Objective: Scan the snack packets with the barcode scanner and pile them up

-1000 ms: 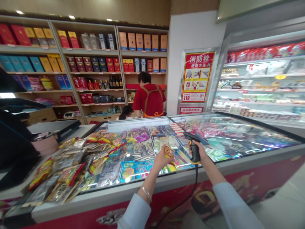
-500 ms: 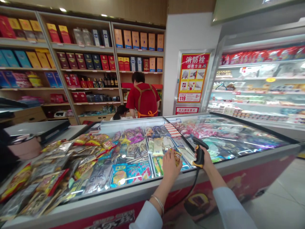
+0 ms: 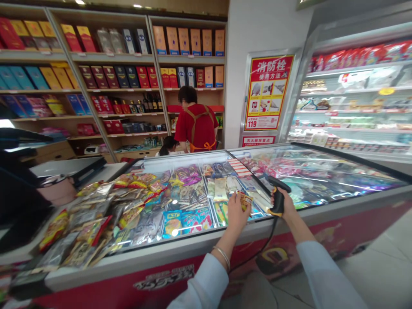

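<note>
My left hand (image 3: 237, 213) is closed around a small snack packet (image 3: 246, 201) with a red and yellow wrapper, above the glass lid of the chest freezer (image 3: 128, 259). My right hand (image 3: 287, 208) grips the handle of a black and yellow barcode scanner (image 3: 277, 201), whose head faces left and away from me. From the scanner's base a dark cable (image 3: 268, 240) hangs over the freezer's front edge. The two hands are apart, with the packet just left of the scanner. Part of the packet is hidden behind my fingers.
A pile of snack packets (image 3: 86, 223) covers the left end of the freezer top. Beyond it stands a pink bucket-like container (image 3: 57, 191). A person in a red shirt (image 3: 197, 126) bends near the shelves (image 3: 189, 62). At right is a lit display fridge (image 3: 357, 107).
The view has turned slightly left and down, so the scene shifts right and up. Both hands keep hold of the packet and the scanner.
</note>
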The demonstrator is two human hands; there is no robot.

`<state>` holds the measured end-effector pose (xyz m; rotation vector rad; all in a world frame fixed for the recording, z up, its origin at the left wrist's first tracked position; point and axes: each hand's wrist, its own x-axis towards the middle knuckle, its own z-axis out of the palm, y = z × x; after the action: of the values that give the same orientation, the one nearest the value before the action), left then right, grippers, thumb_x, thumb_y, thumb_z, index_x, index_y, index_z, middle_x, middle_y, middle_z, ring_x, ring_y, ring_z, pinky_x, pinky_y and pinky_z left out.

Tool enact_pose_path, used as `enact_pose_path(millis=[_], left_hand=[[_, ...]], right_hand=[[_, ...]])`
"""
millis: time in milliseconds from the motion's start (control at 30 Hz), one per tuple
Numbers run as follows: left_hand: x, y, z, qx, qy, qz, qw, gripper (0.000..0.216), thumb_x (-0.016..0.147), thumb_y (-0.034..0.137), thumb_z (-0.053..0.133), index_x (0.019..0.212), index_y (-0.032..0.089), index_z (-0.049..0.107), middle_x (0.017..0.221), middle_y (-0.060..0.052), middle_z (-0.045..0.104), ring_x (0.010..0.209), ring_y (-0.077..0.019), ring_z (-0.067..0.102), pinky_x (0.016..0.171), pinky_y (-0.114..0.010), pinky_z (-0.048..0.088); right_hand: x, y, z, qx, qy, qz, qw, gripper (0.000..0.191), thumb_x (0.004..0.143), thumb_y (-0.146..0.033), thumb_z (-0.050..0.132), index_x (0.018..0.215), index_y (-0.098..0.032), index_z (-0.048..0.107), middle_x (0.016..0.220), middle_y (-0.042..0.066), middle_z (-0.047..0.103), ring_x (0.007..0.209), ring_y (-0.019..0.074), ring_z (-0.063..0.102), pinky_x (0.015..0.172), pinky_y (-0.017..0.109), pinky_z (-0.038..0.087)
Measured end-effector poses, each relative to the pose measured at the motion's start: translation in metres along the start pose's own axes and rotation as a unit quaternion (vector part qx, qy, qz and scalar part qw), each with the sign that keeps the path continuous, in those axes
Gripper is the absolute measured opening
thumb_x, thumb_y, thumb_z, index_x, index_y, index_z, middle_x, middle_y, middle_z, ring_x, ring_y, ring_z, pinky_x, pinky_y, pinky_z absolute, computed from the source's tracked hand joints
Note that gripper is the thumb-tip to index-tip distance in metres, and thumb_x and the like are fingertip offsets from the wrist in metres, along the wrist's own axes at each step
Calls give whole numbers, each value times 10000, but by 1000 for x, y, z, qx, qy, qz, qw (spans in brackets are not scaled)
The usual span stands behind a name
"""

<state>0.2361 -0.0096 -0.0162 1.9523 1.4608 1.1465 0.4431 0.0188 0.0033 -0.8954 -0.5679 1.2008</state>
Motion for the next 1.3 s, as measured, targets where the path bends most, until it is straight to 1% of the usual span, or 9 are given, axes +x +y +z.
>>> enact_pose_path(millis=[133, 333, 500, 667, 800, 900, 1000, 1133, 1300], left_hand=[[-3, -3, -29, -49, 52, 21, 997, 564, 810, 296, 535, 1345, 148, 430, 1461, -158, 380, 1359, -251, 341, 1129, -427, 272], [-18, -23, -124, -13, 162, 58, 985, 476, 843, 276, 495, 1309, 190, 445, 1453, -131, 390, 1360, -237, 339, 1117, -445, 291], [-44, -72, -205, 89, 264, 26, 960, 395, 849, 241, 487, 1242, 202, 478, 1376, -126, 461, 1312, -234, 397, 1081, -452, 340], [-69, -128, -260, 158, 357, -18, 921, 316, 854, 232, 475, 1163, 181, 508, 1226, -123, 546, 1207, -235, 483, 1030, -441, 384], [-79, -151, -279, 129, 394, -58, 908, 264, 866, 254, 454, 1110, 167, 504, 1067, -104, 602, 997, -200, 582, 909, -371, 457], [-83, -154, -284, 115, 384, -85, 912, 316, 866, 268, 453, 1164, 162, 472, 980, -78, 629, 846, -169, 614, 795, -311, 476], [-86, -153, -287, 137, 371, -158, 905, 359, 886, 291, 423, 1216, 153, 449, 852, -45, 657, 731, -167, 623, 703, -286, 454], [-90, -154, -289, 180, 367, -244, 880, 399, 914, 328, 381, 1262, 142, 444, 783, -58, 687, 743, -210, 649, 681, -294, 427], [-93, -158, -289, 145, 383, -267, 872, 381, 918, 334, 376, 1243, 166, 483, 802, -82, 703, 777, -218, 660, 719, -305, 434]], right_hand=[[-24, -7, 14, 6, -66, -10, 998, 213, 678, -385, 646, 758, -192, 602, 605, 1, 551, 411, 104, 469, 341, 221, 408], [-70, 19, 89, 3, -146, 33, 989, 222, 699, -411, 642, 769, -203, 610, 598, 2, 548, 406, 106, 463, 339, 226, 394], [-96, 74, 158, -11, -208, 88, 974, 261, 683, -426, 685, 768, -195, 600, 568, -18, 559, 379, 99, 472, 334, 218, 391], [-112, 121, 203, 0, -245, 127, 961, 288, 646, -428, 719, 752, -188, 601, 570, -30, 576, 391, 92, 492, 343, 203, 405], [-123, 149, 226, 6, -271, 162, 949, 288, 656, -430, 706, 762, -187, 594, 558, -29, 578, 386, 94, 486, 347, 205, 404], [-131, 165, 239, -15, -280, 175, 944, 292, 679, -452, 683, 729, -183, 580, 502, -26, 550, 373, 103, 479, 339, 208, 393], [-138, 174, 246, -30, -288, 183, 940, 290, 685, -451, 682, 743, -182, 589, 501, -23, 547, 370, 108, 476, 334, 216, 396], [-142, 180, 248, -34, -298, 179, 937, 269, 683, -425, 693, 773, -189, 601, 562, -13, 575, 379, 114, 487, 324, 228, 398], [-146, 182, 245, -41, -304, 208, 929, 274, 672, -428, 699, 797, -202, 608, 538, -22, 546, 371, 116, 471, 293, 220, 381]])
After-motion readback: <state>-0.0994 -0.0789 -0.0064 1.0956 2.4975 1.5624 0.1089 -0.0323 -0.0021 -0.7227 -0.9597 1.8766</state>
